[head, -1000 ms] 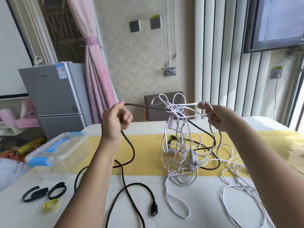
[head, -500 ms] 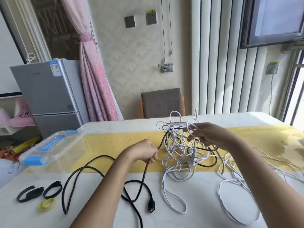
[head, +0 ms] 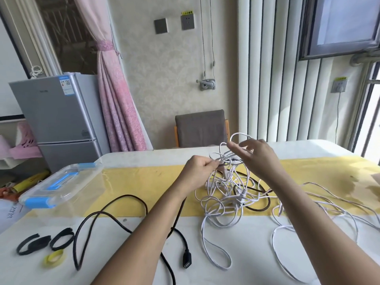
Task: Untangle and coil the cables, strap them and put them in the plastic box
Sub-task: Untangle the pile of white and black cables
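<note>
A tangle of white cable (head: 223, 199) lies on the yellow runner, with loops trailing to the right and front. A black cable (head: 115, 204) runs from the tangle across the white table and ends in a USB socket (head: 187, 261). My left hand (head: 198, 171) pinches the black cable where it enters the top of the tangle. My right hand (head: 257, 157) pinches a white loop lifted above the tangle. The clear plastic box (head: 59, 184) with blue latches sits closed at the left. Black straps (head: 44, 241) and a yellow strap (head: 53, 258) lie at the front left.
A grey chair (head: 201, 128) stands behind the table. A small grey fridge (head: 57, 116) and pink curtain (head: 115, 103) are at the left, beyond the table edge. Vertical blinds and a window fill the right.
My left hand came down from high at the left, then moved right and up to the tangle's top. The tangle was lowered onto the runner; my right hand now lifts a white loop.
</note>
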`<action>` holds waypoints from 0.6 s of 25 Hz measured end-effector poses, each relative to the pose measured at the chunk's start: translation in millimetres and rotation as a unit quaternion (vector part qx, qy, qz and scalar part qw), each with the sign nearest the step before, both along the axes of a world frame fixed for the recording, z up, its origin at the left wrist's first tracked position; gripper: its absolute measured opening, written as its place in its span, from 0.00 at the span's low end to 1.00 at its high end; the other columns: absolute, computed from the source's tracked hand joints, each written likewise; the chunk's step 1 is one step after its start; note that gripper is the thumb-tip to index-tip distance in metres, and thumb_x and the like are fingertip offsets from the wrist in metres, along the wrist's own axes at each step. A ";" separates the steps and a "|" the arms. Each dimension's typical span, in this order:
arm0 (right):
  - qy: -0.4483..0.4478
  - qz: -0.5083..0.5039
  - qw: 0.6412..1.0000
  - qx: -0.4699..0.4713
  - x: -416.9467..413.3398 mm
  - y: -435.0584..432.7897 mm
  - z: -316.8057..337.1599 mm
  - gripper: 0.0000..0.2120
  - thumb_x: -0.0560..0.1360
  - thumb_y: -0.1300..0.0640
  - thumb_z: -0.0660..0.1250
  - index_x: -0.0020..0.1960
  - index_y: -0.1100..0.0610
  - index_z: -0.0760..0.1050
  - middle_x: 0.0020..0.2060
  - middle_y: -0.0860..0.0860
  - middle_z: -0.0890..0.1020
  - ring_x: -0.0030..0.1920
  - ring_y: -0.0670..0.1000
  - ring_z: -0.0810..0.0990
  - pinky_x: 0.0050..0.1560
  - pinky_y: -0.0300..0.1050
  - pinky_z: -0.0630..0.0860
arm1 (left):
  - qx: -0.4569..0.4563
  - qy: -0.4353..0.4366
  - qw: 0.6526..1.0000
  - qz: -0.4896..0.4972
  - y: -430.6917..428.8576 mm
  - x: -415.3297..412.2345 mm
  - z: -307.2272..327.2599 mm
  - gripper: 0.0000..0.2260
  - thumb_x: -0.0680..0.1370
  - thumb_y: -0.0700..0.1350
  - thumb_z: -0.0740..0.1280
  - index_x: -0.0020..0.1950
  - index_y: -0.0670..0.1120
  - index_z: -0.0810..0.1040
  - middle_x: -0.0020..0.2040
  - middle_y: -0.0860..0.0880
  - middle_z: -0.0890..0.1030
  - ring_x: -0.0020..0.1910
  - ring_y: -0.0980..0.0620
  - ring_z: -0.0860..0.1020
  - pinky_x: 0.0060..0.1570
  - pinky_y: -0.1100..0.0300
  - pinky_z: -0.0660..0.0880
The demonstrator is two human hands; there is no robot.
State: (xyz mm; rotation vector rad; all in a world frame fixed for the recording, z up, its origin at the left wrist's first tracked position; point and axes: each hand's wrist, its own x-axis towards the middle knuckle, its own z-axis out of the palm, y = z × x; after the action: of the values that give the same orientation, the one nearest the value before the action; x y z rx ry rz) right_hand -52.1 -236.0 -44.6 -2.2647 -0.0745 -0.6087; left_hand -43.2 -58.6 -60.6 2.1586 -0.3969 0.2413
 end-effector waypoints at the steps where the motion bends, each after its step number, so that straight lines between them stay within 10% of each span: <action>1: 0.017 0.015 1.000 -0.011 -0.4 3.3 0.6 0.30 0.67 0.30 0.63 0.56 0.52 0.77 0.51 0.52 0.75 0.52 0.51 0.76 0.52 0.46 0.72 | -0.001 -0.015 1.000 -0.023 -0.3 -3.8 8.4 0.15 0.82 0.46 0.59 0.39 0.46 0.81 0.26 0.52 0.64 0.25 0.57 0.61 0.29 0.59 0.60; 9: 0.167 0.239 0.953 0.089 7.9 20.3 5.9 0.21 0.75 0.39 0.62 0.49 0.56 0.80 0.31 0.50 0.71 0.26 0.45 0.67 0.29 0.35 0.66 | -0.052 -0.068 0.995 -0.060 11.7 -18.4 40.9 0.19 0.74 0.51 0.61 0.24 0.53 0.63 0.28 0.46 0.58 0.29 0.49 0.58 0.32 0.55 0.55; 15: 0.072 0.165 0.977 -0.116 19.7 29.7 -21.5 0.06 0.71 0.50 0.73 0.43 0.52 0.81 0.33 0.44 0.73 0.33 0.44 0.73 0.33 0.35 0.66 | -0.129 -0.026 0.984 -0.122 14.9 -32.3 53.1 0.21 0.78 0.48 0.64 0.24 0.48 0.71 0.25 0.41 0.72 0.22 0.56 0.59 0.24 0.67 0.58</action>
State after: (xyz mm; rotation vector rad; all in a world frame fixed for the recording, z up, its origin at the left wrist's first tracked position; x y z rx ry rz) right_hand -32.4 -206.4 -66.1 -2.4385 -0.4623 -0.2701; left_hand -75.5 -43.7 -7.5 1.8331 -0.6213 0.1993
